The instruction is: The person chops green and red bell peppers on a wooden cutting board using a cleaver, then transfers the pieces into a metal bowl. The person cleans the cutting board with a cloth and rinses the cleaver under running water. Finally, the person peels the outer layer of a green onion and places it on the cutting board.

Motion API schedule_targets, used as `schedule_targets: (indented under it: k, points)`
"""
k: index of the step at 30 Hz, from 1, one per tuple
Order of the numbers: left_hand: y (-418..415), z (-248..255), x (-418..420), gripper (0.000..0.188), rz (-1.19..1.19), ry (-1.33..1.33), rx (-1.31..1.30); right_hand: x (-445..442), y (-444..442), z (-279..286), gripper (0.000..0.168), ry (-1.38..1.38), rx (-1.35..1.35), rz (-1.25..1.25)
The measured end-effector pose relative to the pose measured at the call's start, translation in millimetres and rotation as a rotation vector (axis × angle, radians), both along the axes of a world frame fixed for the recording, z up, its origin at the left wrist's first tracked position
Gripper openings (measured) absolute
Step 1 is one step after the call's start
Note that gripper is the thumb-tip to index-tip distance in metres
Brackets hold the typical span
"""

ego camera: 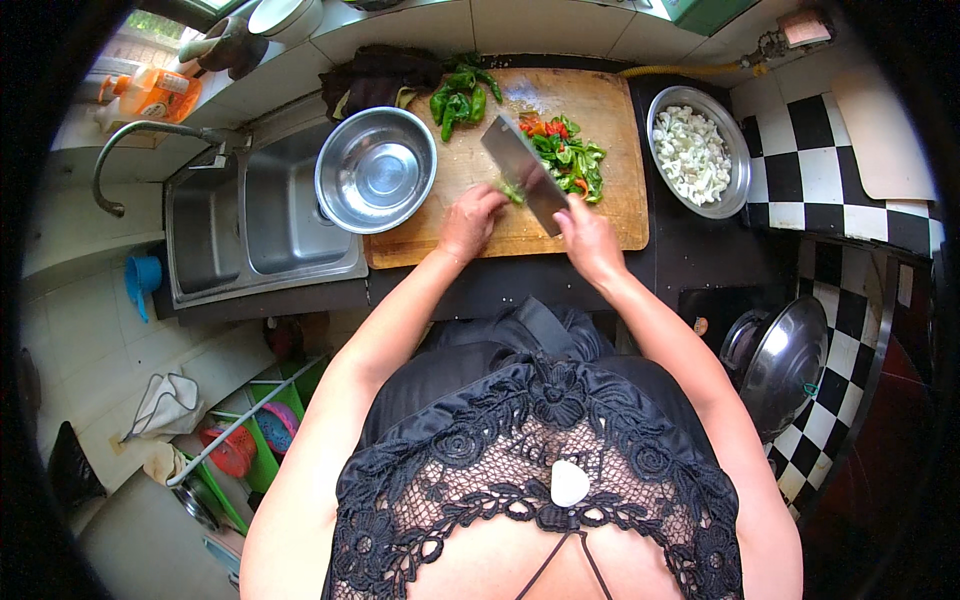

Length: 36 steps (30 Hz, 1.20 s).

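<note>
My right hand (589,234) grips the handle of a broad cleaver (525,174), whose blade slants up and left over the wooden cutting board (420,244). Close to the left of the blade, my left hand (472,217) has its fingertips curled on a blurred piece of green pepper (510,190). Beyond the blade, to its right, lies a heap of cut green and red peppers (574,161). Several whole green peppers (459,101) rest at the board's far left.
A steel bowl (377,170) stands over the board's left edge and the double sink (289,217). To the right, a metal basin (739,161) holds white cauliflower pieces (690,154). A dark bag (382,75) lies behind the bowl. A curved faucet (135,129) reaches over the left side.
</note>
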<state>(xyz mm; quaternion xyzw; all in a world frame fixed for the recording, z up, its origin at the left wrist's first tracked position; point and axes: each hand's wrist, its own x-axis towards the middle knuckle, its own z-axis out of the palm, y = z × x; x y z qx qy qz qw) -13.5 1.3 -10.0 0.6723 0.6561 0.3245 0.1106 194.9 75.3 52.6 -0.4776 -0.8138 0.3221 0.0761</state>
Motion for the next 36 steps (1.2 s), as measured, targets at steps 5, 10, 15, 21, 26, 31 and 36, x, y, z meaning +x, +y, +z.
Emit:
schedule_targets:
  k: [5,10,15,21,26,31,36]
  points:
    - [35.7,35.4,-9.6,0.012,0.278,-0.534,0.081,38.6,1.5,16.2,0.028,0.19,0.136,-0.136]
    - [79.1,64.6,-57.4,0.023,0.361,-0.068,0.062,52.0,-16.6,27.2,0.017,-0.052,0.094,0.114]
    - [109.9,52.6,-77.7,0.036,0.317,0.348,-0.189,41.2,-25.6,23.0,0.018,-0.08,0.062,0.252]
    - [152.9,26.7,-83.1,0.039,0.159,0.525,-0.115,42.7,-14.8,19.4,0.016,-0.1,0.031,0.075]
    - [196.0,24.6,-80.8,0.039,0.154,0.706,-0.423,38.5,-17.5,16.2,0.019,-0.168,0.027,0.08]
    - [210.8,31.9,-76.8,0.027,0.136,0.854,-0.443,41.3,-19.4,9.5,0.019,-0.129,0.064,0.073]
    - [199.4,71.1,-70.6,0.021,0.124,0.449,0.084,42.2,-20.7,2.4,0.019,-0.081,0.086,0.038]
